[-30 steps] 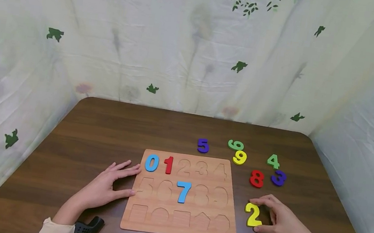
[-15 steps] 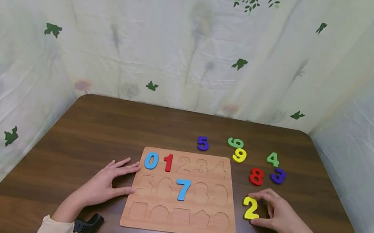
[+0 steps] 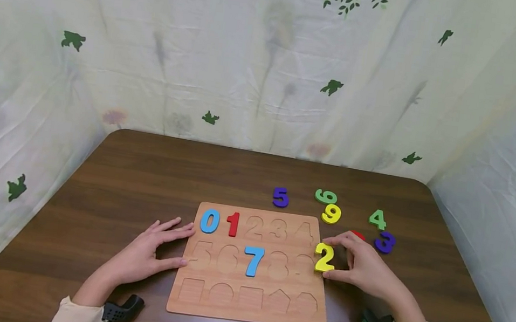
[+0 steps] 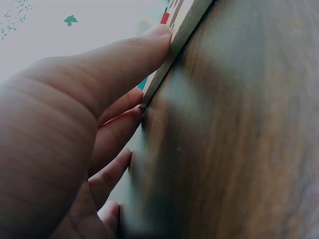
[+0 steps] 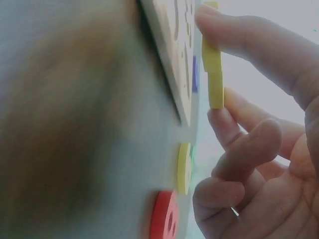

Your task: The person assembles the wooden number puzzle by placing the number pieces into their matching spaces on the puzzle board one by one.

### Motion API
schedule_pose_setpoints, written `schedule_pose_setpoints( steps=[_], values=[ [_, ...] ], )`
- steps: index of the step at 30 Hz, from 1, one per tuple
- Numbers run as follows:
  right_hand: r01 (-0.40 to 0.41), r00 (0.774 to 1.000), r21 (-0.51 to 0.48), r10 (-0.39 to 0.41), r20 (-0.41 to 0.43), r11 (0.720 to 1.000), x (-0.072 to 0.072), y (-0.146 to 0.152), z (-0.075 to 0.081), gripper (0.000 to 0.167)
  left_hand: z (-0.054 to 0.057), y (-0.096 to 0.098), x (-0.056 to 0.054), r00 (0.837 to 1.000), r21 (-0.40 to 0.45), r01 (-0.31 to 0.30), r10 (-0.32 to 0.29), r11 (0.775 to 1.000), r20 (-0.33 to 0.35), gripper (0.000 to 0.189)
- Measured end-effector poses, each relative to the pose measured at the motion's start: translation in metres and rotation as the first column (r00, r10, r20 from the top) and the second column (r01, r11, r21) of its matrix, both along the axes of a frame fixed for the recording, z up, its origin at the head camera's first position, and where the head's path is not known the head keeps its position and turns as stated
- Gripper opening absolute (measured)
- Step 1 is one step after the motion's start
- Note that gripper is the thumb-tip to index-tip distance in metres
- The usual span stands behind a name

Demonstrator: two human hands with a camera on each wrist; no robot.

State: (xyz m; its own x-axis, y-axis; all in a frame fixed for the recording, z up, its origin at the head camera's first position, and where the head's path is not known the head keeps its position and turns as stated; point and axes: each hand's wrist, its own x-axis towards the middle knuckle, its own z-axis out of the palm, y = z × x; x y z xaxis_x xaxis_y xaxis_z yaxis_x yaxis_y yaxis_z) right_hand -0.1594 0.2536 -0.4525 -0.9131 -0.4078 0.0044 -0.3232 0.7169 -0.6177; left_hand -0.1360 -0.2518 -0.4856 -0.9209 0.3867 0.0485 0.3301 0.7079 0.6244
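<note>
Between thumb and fingers my right hand [image 3: 366,265] pinches a yellow number 2 [image 3: 325,258], held over the right edge of a wooden number puzzle board [image 3: 204,306]. In the right wrist view the yellow 2 [image 5: 214,74] is raised off the table. My left hand [image 3: 143,254] lies at the board's left edge, fingers spread, thumb and fingertips touching it; the left wrist view shows the thumb [image 4: 134,52] against the board's side. On the board are a blue 0 [image 3: 210,221], a red 1 [image 3: 232,224] and a blue 7 [image 3: 253,261].
Behind the board lie a purple 5 [image 3: 281,197], a green 6 [image 3: 325,196] and a yellow 9 [image 3: 331,214]. Farther right are a green 4 [image 3: 377,219] and a purple 3 [image 3: 385,242]. My right hand mostly covers a red 8 [image 3: 358,234]. A printed curtain [image 3: 270,65] surrounds the table.
My right hand has carried the yellow 2 left and away from me, from the bare table to the board's right edge, now covering most of the red 8. The left hand stays put.
</note>
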Motion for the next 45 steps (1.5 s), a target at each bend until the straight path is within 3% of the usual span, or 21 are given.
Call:
schedule_pose_setpoints(
  steps=[13,29,45],
  values=[
    [-0.038,0.998,0.007,0.038,-0.042,0.999,-0.040,-0.055,0.009,0.062,0.000,-0.001,0.001,1.000,0.003,-0.016,0.016,1.000,0.004,0.070],
    [-0.079,0.996,0.002,0.079,0.029,0.997,-0.059,-0.098,0.003,0.064,0.002,0.001,0.002,1.000,0.005,-0.012,0.012,1.000,0.003,0.070],
    [-0.127,0.991,0.048,0.126,0.039,0.991,-0.075,-0.132,0.002,0.065,0.000,-0.001,0.001,1.000,0.006,-0.011,0.011,1.000,0.004,0.070]
  ],
)
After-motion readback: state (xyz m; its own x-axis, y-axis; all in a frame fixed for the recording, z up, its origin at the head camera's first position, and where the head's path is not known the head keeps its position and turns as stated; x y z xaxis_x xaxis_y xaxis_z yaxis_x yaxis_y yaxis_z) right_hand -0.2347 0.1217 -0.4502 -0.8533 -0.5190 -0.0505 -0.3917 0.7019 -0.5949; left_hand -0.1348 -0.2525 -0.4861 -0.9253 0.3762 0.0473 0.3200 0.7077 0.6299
